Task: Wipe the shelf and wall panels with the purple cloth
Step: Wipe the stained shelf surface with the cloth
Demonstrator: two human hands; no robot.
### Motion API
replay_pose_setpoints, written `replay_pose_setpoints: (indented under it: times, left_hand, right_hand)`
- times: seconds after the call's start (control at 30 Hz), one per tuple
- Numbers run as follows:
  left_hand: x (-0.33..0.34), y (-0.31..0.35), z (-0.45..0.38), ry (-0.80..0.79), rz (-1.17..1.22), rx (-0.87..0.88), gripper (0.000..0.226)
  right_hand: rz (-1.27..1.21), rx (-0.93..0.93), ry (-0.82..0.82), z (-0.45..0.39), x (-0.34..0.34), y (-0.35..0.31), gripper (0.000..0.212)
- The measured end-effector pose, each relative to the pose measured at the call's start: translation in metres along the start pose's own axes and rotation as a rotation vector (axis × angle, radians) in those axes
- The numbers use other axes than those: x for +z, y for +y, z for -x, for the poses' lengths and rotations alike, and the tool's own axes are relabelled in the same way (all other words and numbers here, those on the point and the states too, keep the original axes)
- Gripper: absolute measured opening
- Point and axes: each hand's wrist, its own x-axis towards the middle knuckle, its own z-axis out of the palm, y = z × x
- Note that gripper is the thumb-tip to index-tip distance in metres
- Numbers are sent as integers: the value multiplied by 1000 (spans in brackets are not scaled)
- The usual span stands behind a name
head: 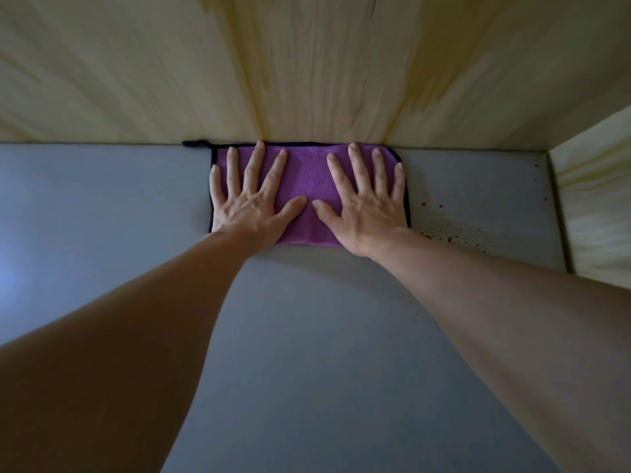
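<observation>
Fig.: head view, both my arms reaching fwd over the grey shelf [307, 336]. My left hand [251, 203] is lying flat, palm down, on the left half of the purple cloth [309, 186]; fingers are straight and spread, thumb angling in toward the middle. My right hand [367, 206] is doing the same on the right half, fingers straight and fanned, thumb pointing inward; the two thumb tips are sitting near each other w/o touching. Neither hand is pinching or gripping anything; both are pressing down w/ open palms.

The cloth, folded to a rectangle w/ black edging, is lying at the shelf's back edge, its far side touching the pale wood-grain back panel [307, 70]. A small black hanging loop [194, 144] is sticking out from the cloth's back-left corner along that edge. Brown specks [454, 230] are dotting the shelf just right of the cloth, toward the back-right corner. A wood-grain side panel [597, 199] is closing the shelf's right edge.
</observation>
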Motion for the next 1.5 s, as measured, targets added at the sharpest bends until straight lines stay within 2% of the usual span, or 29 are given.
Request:
replay_pose_setpoints:
  times: [0.53,0.93,1.2,1.5]
  left_hand:
    - [1,-1,-1,0,16,32,81]
    - [3,2,0,38,-84,0,84]
    - [2,28,10,12,-79,-38,83]
    - [7,62,7,14,-97,-31,84]
  right_hand:
    - [47,30,6,-1,3,1,82]
    - [7,-16,32,-2,2,3,82]
    - [-50,-131,6,-1,0,41,76]
    - [-47,-97,80,7,0,70,74]
